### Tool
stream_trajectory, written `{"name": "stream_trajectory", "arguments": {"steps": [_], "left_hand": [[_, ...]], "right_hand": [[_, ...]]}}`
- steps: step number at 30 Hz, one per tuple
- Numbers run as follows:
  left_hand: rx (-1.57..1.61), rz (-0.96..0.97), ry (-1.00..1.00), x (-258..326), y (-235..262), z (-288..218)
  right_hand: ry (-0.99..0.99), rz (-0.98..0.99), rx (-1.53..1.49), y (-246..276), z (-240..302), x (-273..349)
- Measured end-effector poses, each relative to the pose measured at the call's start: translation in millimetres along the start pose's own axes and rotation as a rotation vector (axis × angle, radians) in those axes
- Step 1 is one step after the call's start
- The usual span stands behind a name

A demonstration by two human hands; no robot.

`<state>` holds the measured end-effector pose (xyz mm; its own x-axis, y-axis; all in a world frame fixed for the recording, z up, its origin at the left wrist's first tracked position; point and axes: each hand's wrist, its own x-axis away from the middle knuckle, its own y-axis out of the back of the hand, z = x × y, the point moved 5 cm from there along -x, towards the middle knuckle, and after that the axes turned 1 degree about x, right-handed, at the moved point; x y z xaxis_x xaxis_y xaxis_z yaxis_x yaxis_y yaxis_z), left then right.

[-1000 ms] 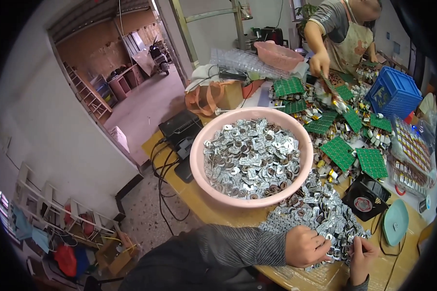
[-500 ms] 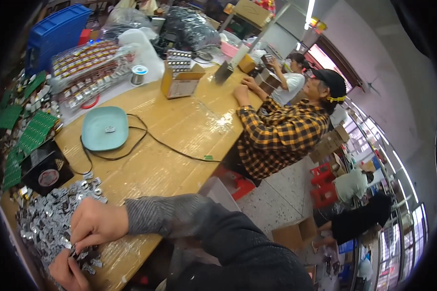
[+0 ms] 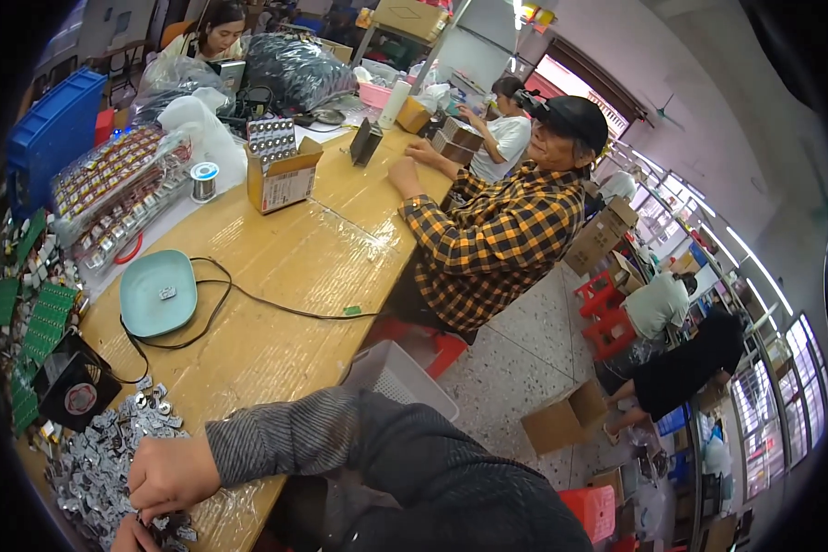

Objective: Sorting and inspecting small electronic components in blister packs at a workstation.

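At the lower left, my right hand (image 3: 170, 474) is closed in a pinch, fingertips pointing down over a heap of small silvery metal parts (image 3: 92, 465). My left hand (image 3: 133, 535) meets it from below, finger and thumb pressed together, mostly cut off by the lower edge. Whatever sits between the fingertips is too small and hidden to name. A teal square dish (image 3: 136, 313) farther up the table has one small silvery part (image 3: 166, 293) lying in it. Between heap and dish stands a black fan-like box (image 3: 74, 391).
Green circuit boards (image 3: 48, 322) lie along the left edge. A black cable (image 3: 276, 304) loops beside the dish. Farther back stand a solder spool (image 3: 204, 182) and an open carton (image 3: 287, 189). A co-worker in a checked shirt (image 3: 497, 244) sits at the right; a grey crate (image 3: 405, 382) is beside the table.
The view has swung, so the scene sits farther left and my hands lower in it. My two hands remain together over the heap. Another person now shows at the back left.
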<state>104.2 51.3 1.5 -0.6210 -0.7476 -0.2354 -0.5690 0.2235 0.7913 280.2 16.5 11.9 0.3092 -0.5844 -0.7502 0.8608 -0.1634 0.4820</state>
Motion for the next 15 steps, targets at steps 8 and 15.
{"name": "stream_trajectory", "arguments": {"steps": [8, 15], "left_hand": [[-0.191, 0.191, 0.156, -7.3, -5.3, 7.2], [0.012, -0.021, 0.183, -0.7, 10.7, -7.4]], "right_hand": [[-0.017, -0.131, -0.028, -1.7, 3.5, -4.2], [0.074, -0.29, 0.105, -14.4, 12.1, -3.0]]}}
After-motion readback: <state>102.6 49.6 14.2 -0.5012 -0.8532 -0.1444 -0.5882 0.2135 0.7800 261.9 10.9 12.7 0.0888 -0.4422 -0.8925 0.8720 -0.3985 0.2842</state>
